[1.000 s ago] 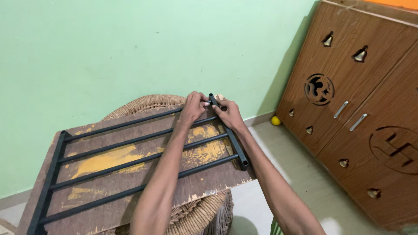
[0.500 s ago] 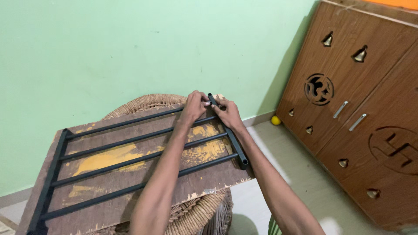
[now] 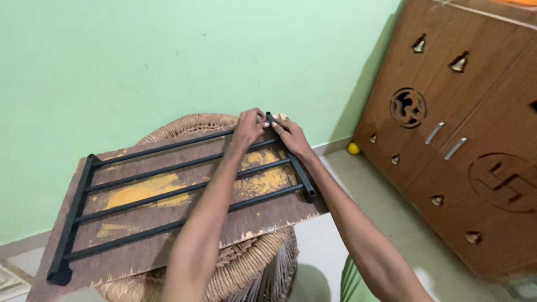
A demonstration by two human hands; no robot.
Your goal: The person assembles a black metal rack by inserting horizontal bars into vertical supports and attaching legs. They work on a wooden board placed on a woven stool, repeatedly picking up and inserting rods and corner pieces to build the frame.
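At upper centre of frame, left hand (image 3: 248, 127) and right hand (image 3: 290, 137) meet on far right corner of black metal rack (image 3: 184, 184) — fingers of both closed around joint where top bar meets right end rail. Rack lies flat on worn wooden board (image 3: 254, 218), board resting on wicker stool (image 3: 246, 268) by green wall (image 3: 168, 56). Four bars look seated in both end rails; corner apparently last spot being worked. Fingertips cover joint — any screw or fitting cannot be made out. Wooden cabinet (image 3: 464, 140) at right, yellow ball (image 3: 353, 148) on floor.
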